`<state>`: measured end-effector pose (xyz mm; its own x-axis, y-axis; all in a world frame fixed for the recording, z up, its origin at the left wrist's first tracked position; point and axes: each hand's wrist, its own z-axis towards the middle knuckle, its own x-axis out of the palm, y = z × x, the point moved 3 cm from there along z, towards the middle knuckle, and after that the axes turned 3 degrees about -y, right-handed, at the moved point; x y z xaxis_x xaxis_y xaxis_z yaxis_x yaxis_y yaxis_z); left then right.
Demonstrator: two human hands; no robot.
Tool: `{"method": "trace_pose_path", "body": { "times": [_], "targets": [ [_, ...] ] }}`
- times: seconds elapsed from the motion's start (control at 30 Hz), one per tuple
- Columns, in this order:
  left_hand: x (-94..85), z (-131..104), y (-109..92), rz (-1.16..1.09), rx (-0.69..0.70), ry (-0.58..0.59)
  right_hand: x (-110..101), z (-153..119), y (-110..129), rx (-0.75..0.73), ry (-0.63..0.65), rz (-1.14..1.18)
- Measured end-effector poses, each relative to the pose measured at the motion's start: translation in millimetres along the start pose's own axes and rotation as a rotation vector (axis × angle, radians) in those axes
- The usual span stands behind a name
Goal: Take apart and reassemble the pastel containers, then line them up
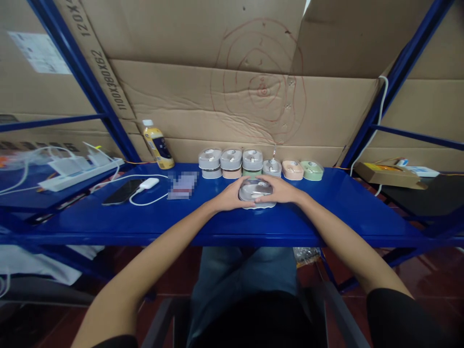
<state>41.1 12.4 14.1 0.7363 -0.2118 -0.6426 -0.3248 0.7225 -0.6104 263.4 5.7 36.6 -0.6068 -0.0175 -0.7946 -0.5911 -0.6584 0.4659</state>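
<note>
The left hand (231,195) and right hand (282,189) clasp opposite ends of a clear-lidded container (253,191) at the middle of a blue table (348,208), its lid up and its long axis running left to right, parallel to the front edge. Behind it stand similar pastel containers (293,169), some stacked; a yellow bottle (159,147) and dark phone (123,191) sit farther left.

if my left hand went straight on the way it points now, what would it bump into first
The grey container, which your left hand is touching. Past it, your right hand looks next in line, though depth is hard to judge.
</note>
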Motion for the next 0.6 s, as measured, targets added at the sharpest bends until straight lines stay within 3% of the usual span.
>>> {"method": "trace_pose_path", "body": {
  "times": [0.17, 0.3, 0.47, 0.6],
  "targets": [
    [-7.3, -1.3, 1.9, 0.11, 0.035, 0.021, -32.6, -7.2, -19.6, 0.089, -0.073, 0.073],
    [-5.9, -3.1, 2.1, 0.217, 0.056, 0.107, -51.3, -12.0, -34.3, 0.191, -0.202, -0.041],
    [-3.9, -2.8, 0.5, 0.242, 0.053, 0.093, -50.1, -11.6, -37.1, 0.182, -0.22, -0.133],
    [-12.4, 0.2, 4.6, 0.241, 0.037, 0.017, -48.8, -10.4, -36.4, 0.167, -0.213, -0.154]
  ]
}}
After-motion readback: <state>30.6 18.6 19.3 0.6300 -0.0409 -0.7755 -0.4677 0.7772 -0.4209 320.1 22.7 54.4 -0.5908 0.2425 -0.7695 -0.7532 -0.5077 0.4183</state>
